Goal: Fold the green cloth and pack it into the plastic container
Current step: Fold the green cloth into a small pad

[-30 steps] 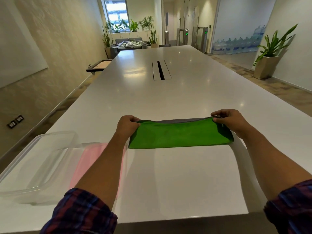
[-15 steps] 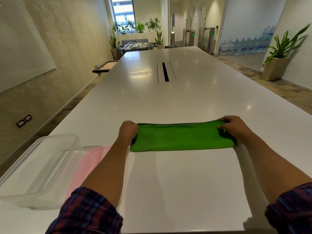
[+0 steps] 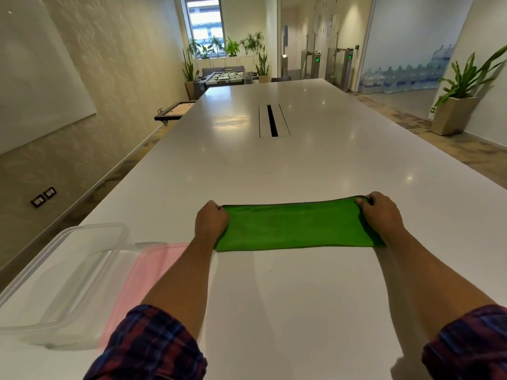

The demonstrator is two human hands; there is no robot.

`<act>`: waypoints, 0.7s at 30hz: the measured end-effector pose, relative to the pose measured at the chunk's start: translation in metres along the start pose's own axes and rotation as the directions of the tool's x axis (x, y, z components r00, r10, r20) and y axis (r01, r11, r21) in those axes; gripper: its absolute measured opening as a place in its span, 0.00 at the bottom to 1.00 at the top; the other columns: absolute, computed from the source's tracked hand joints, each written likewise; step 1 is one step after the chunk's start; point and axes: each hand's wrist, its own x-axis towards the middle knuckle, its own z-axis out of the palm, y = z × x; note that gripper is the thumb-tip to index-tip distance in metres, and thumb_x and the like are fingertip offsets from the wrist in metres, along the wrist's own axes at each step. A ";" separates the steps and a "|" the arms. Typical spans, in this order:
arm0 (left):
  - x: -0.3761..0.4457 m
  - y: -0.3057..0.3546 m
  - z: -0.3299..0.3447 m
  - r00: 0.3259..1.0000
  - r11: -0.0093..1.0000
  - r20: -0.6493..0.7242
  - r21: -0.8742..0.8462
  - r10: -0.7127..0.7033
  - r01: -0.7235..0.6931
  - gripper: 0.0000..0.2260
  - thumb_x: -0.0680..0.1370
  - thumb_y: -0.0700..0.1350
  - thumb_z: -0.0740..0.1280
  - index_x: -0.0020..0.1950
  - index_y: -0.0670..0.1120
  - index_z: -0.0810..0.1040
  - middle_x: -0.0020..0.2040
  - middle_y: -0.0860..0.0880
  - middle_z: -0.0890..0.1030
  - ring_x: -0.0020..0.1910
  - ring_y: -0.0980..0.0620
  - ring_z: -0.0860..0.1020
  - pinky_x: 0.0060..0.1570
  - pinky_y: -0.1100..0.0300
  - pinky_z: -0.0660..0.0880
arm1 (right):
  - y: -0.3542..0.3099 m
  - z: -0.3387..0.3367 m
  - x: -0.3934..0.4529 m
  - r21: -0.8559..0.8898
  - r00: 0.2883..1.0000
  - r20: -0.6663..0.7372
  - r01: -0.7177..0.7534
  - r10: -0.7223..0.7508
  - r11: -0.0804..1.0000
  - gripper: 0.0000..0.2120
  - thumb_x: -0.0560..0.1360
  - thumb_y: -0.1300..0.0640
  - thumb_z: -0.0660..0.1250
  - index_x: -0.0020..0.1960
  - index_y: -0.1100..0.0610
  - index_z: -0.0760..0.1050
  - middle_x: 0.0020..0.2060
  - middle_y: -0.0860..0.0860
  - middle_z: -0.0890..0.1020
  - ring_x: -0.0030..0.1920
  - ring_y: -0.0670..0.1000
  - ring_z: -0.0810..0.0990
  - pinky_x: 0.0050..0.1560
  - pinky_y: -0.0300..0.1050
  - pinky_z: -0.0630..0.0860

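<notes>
Head-camera view down two bare forearms in rolled plaid sleeves, reaching over a long white table (image 3: 301,165). Between the hands, a green cloth (image 3: 296,224) lying flat as a wide, narrow band — apparently folded over once lengthwise already. Left hand (image 3: 211,220) with fingers curled, gripping the band's left end; right hand (image 3: 380,212) likewise curled, pinching the far right corner. Off to the left of the left forearm, well apart from the cloth, a clear plastic container (image 3: 63,272), open and seemingly with nothing inside; just beside it, partly behind that forearm, a pale pink lid (image 3: 153,270). Judged step: mid-fold, the band just squared off. Next move likely needing one end carried across to meet the other, edges matched, to shrink the cloth enough for the container — then a lift leftward into it.
</notes>
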 end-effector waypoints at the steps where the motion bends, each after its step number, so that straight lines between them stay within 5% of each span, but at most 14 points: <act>1: 0.000 0.000 0.001 1.000 1.000 0.001 0.016 0.005 -0.005 0.10 0.82 0.43 0.62 0.56 0.37 0.76 0.50 0.42 0.79 0.50 0.42 0.77 0.46 0.56 0.68 | 0.001 0.002 -0.001 -0.009 1.000 -0.016 0.005 -0.005 1.000 0.13 0.82 0.48 0.64 0.49 0.58 0.74 0.45 0.56 0.80 0.47 0.60 0.78 0.46 0.52 0.72; 8: -0.009 0.003 0.009 0.998 0.986 -0.037 0.162 0.044 -0.037 0.10 0.79 0.40 0.61 0.59 0.39 0.75 0.55 0.39 0.81 0.54 0.38 0.79 0.49 0.50 0.74 | 0.003 0.010 -0.005 -0.053 0.991 -0.105 0.082 -0.087 0.995 0.13 0.79 0.52 0.69 0.52 0.63 0.77 0.50 0.59 0.77 0.49 0.60 0.77 0.48 0.54 0.75; 14: -0.020 0.004 0.014 0.988 0.865 -0.024 0.487 0.154 -0.123 0.15 0.79 0.41 0.59 0.66 0.44 0.71 0.59 0.41 0.75 0.53 0.39 0.79 0.46 0.50 0.73 | 0.007 0.007 0.002 -0.066 0.995 -0.081 0.051 -0.057 0.996 0.11 0.79 0.52 0.69 0.51 0.61 0.80 0.52 0.60 0.78 0.49 0.60 0.79 0.49 0.52 0.75; 21: -0.020 0.002 0.011 0.989 0.836 -0.038 0.540 0.141 -0.098 0.13 0.81 0.41 0.59 0.65 0.43 0.70 0.59 0.42 0.77 0.54 0.39 0.80 0.44 0.51 0.69 | 0.009 0.009 0.003 -0.088 0.997 -0.072 0.031 -0.038 0.996 0.10 0.80 0.52 0.67 0.50 0.59 0.79 0.49 0.57 0.80 0.47 0.58 0.77 0.47 0.51 0.73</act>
